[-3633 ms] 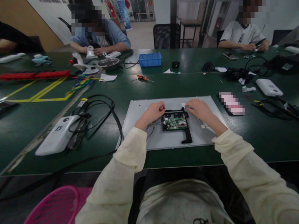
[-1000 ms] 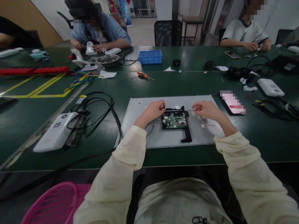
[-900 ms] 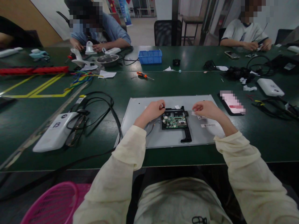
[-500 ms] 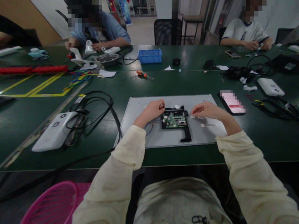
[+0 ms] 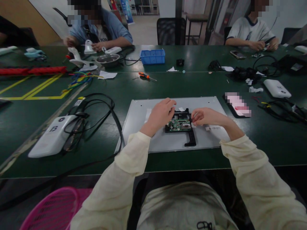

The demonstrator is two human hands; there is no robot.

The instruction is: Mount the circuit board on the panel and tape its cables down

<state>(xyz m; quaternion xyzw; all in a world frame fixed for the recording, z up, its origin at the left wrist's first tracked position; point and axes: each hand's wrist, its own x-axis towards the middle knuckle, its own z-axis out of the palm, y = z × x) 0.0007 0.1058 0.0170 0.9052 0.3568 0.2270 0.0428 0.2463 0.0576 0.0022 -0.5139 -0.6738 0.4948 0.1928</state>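
Note:
A grey flat panel (image 5: pixel 165 145) lies on the table in front of me. On its middle sits a black plastic frame (image 5: pixel 191 139) with a green circuit board (image 5: pixel 178 126) inside it. My left hand (image 5: pixel 161 115) hovers over the frame's upper left corner, fingers loosely stretched and thumb apart, covering that corner. At the frame's right edge, my right hand (image 5: pixel 203 116) has its fingertips pinched together against the black plastic. Whether anything small is between those fingertips is hidden. A white label (image 5: pixel 213 128) is stuck on the panel below the right hand.
A phone (image 5: pixel 238 104) lies right of the panel. Left are a white device (image 5: pixel 51 134) and looped black cables (image 5: pixel 112 108). Farther back are an orange screwdriver (image 5: pixel 146 76), a blue basket (image 5: pixel 152 57) and a metal bowl (image 5: pixel 107 59). Two people work across the table.
My left hand has shifted right and its fingers have loosened from a pinch. My right hand has moved left onto the frame's right edge and closed. The frame stays in place.

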